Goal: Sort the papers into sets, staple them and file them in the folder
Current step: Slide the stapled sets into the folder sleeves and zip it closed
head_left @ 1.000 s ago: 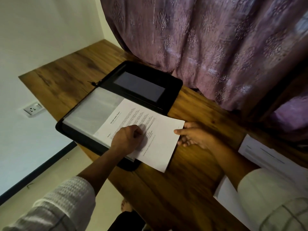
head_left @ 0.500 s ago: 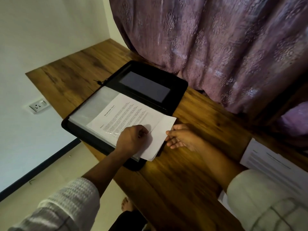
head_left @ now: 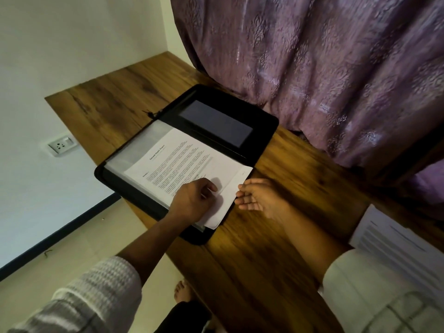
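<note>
Printed papers (head_left: 182, 162) were found lying partly inside a clear sleeve (head_left: 144, 145) of the open black folder (head_left: 262, 123) on the wooden surface (head_left: 264, 260), one end protruding. The left hand (head_left: 192, 203) was curled, pinching the sleeve's near edge. The right hand (head_left: 259, 195) was held flat, fingers straight, fingertips at the protruding end.

The folder (head_left: 264, 121) lies open on the worktop (head_left: 264, 272), with the curtain (head_left: 312, 68) behind it. Printed papers (head_left: 182, 159) sit partly inside the clear sleeve (head_left: 134, 150) on its near half. Loose papers (head_left: 396, 241) lie far right.
</note>
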